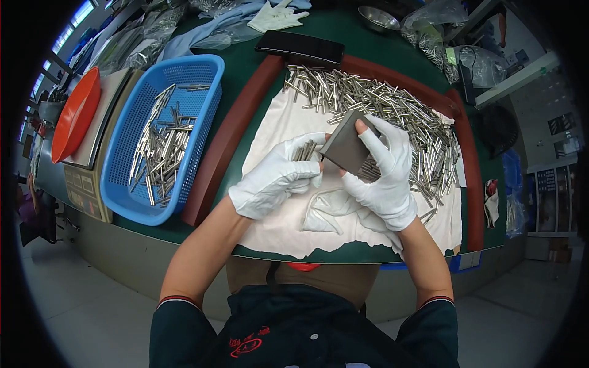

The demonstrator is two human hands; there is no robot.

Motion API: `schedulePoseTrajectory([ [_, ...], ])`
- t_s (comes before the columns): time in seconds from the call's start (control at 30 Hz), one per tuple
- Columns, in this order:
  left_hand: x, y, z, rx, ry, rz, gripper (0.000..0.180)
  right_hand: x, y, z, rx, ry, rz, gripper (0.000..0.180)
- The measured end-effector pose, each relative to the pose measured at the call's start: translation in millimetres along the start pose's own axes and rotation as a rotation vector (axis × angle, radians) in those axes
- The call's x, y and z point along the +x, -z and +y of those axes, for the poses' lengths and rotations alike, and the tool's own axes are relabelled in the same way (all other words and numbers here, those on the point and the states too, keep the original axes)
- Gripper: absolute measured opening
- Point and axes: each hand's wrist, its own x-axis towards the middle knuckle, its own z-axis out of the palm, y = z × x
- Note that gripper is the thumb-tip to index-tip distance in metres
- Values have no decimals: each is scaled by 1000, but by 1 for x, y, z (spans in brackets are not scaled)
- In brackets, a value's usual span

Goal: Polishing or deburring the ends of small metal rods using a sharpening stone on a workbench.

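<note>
In a white glove with bare fingertips, my left hand (276, 175) is closed round a small bundle of metal pins (305, 151). My right hand (388, 172), gloved the same way, grips a flat grey square block (351, 142), thumb and fingers at its edges. The block's left edge is close to the pins; whether they touch I cannot tell. Behind and to the right of the block spreads a large heap of loose metal pins (380, 98) on a pale cloth (270, 132). A crumpled white cloth (325, 211) lies below my hands.
Brown-red bars (228, 138) border the work area. A blue basket (111, 184) holding more pins stands left, beside a scale (80, 190) and an orange-red dish (76, 113). A black phone-like object (300, 48) rests on the far bar. Behind are a white glove (277, 16) and a metal bowl (378, 19).
</note>
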Motion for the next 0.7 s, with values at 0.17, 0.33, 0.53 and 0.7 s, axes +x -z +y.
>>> schedulePoseTrajectory([
  [0.17,-2,-6,1,-37,-10,15,66,-1,1,-1,-24,-5,-15,81],
  [0.33,-4,-9,4,-80,13,17,66,0,-3,-1,-53,5,23,81],
  [0.53,-3,-8,4,-60,23,38,62,1,-4,-2,-89,13,37,80],
  [0.7,-2,-9,2,-75,25,23,63,3,-4,-5,-1,-26,30,80],
])
